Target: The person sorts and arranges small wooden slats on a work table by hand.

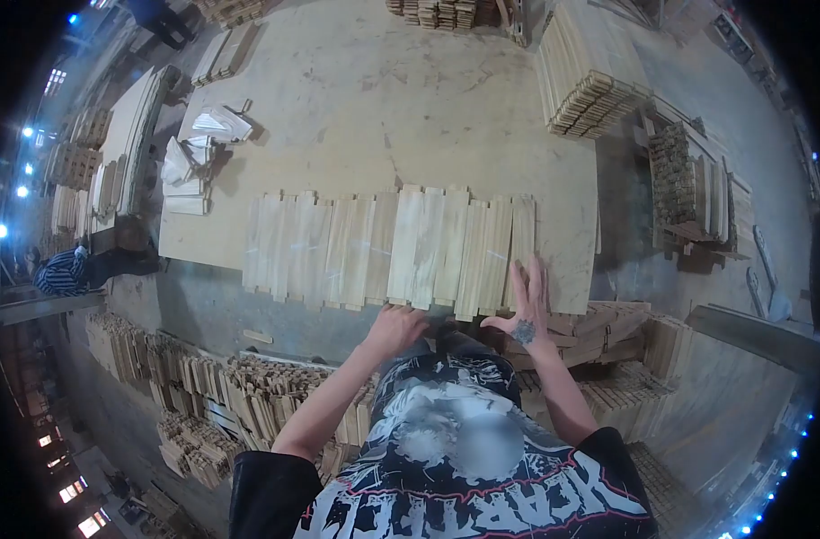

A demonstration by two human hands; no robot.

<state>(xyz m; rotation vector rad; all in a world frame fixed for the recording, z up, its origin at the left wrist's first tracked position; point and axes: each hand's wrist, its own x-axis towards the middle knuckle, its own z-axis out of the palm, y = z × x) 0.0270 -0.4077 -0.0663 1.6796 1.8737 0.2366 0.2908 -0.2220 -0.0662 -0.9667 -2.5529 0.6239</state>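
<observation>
A row of pale wooden slats (pixel 356 247) lies side by side across the near part of a large board-topped table (pixel 338 135), their near ends uneven. Against those ends, left of my body's middle, rests my left hand (pixel 397 329); its fingers are bent and their tips hidden, so I cannot make out what they hold. My right hand (pixel 528 305) is open, its fingers stretched along the rightmost slat (pixel 523 225) and its thumb pointing left toward the neighbouring slats' ends.
White wrapped pieces (pixel 187 171) lie at the table's left. A banded slat stack (pixel 589 81) stands at its far right. More stacked wood (pixel 693 184) is beyond the right edge. Piles of slats (pixel 239 382) are below left. A person in a striped top (pixel 64 272) is at the left.
</observation>
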